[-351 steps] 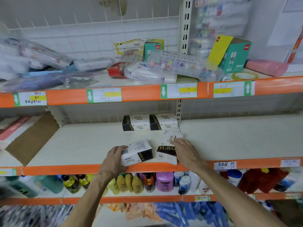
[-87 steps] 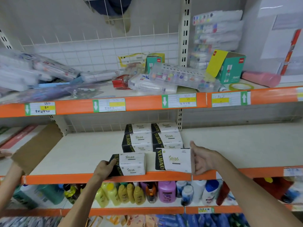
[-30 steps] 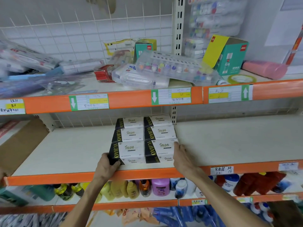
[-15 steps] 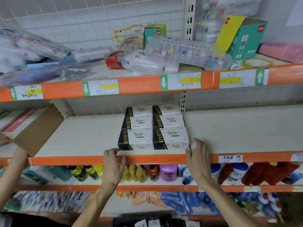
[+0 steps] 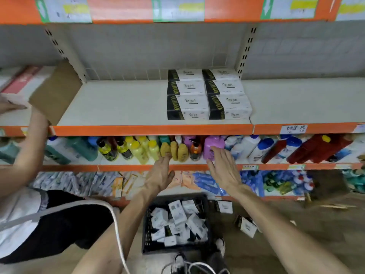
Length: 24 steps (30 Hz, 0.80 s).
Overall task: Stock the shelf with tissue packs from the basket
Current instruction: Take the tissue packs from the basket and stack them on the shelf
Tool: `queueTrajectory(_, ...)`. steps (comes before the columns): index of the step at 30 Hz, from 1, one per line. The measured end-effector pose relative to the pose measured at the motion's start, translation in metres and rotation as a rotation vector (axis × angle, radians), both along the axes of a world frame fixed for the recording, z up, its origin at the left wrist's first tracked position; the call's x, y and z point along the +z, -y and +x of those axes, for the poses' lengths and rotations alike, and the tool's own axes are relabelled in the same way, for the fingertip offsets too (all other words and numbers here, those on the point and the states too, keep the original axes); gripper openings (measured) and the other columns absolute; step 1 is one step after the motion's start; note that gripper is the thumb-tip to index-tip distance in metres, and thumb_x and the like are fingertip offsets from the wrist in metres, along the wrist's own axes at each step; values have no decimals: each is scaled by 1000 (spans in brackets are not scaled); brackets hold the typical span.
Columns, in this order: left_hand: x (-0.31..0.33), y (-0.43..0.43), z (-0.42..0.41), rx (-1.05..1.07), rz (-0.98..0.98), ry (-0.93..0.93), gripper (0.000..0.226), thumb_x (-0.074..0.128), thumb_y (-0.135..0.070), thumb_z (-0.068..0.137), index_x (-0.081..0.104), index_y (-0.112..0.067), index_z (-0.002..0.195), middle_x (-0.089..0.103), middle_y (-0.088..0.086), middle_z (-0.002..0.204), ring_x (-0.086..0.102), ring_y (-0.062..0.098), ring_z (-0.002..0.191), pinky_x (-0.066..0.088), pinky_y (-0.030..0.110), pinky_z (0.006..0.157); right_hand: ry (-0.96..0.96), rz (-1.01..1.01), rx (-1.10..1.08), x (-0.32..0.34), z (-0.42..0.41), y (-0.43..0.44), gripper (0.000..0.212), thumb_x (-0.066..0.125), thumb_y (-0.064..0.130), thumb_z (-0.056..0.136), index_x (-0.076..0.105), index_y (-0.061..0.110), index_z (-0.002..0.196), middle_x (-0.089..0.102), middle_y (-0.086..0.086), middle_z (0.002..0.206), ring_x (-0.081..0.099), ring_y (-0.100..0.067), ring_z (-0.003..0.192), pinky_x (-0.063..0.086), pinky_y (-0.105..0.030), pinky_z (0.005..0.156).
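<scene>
Several black-and-white tissue packs stand in two neat rows on the cream shelf with the orange front edge. On the floor below sits a black basket holding several more tissue packs. My left hand and my right hand hang in the air between shelf and basket, fingers straight, holding nothing. Both are well below the stocked packs and above the basket.
Two loose tissue packs lie on the floor right of the basket. Bottles fill the shelf under the stocked one. Another person stands at the left, an arm raised by a cardboard box. A white cable hangs near my left arm.
Both hands have left the shelf edge and dropped downward, empty. My view has tilted down, bringing the basket on the floor into sight.
</scene>
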<state>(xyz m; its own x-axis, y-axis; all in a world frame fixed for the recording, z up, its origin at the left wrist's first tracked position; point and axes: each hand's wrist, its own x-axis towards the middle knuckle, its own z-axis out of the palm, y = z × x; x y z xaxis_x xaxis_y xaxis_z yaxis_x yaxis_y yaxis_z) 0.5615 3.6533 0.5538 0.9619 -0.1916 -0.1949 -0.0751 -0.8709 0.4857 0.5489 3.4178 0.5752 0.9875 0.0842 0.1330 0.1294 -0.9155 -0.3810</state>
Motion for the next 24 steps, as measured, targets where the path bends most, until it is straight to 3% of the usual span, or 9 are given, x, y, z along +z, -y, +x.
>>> queueTrajectory(8, -22, -11, -13, -27, 86, -10, 62, 55, -26, 92, 30, -8, 145, 43, 16, 141, 43, 34, 127, 41, 43, 101, -136, -79, 63, -8, -9, -43, 50, 46, 30, 99, 37, 9, 143, 49, -12, 136, 41, -29, 125, 32, -38, 105)
queueTrajectory(12, -58, -11, -26, -50, 91, -139, 57, 55, -23, 91, 33, -7, 142, 40, 16, 141, 39, 35, 129, 40, 46, 103, -259, -67, 41, -49, -24, -39, 50, 47, 31, 98, 37, 9, 143, 49, -13, 136, 42, -30, 125, 33, -37, 104)
queueTrajectory(18, -155, -10, -57, -50, 130, -320, 60, 53, -24, 93, 28, -5, 144, 38, 18, 144, 39, 37, 130, 39, 44, 102, -551, -98, 40, -154, -53, -35, 54, 50, 33, 98, 34, 6, 143, 48, -17, 136, 42, -34, 127, 34, -41, 104)
queueTrajectory(20, -205, -9, -71, -63, 168, -396, 61, 51, -26, 95, 25, -6, 147, 32, 16, 150, 33, 34, 136, 34, 43, 107, -626, -77, 41, -210, -63, -33, 54, 52, 33, 97, 36, 7, 141, 49, -17, 134, 43, -35, 125, 36, -41, 102)
queueTrajectory(24, -316, -10, -107, 27, 130, -535, 56, 55, -22, 92, 34, -7, 141, 38, 14, 141, 36, 31, 130, 36, 42, 104, -774, -69, 31, -330, -89, -27, 53, 54, 32, 96, 37, 6, 138, 48, -18, 135, 43, -36, 125, 37, -43, 99)
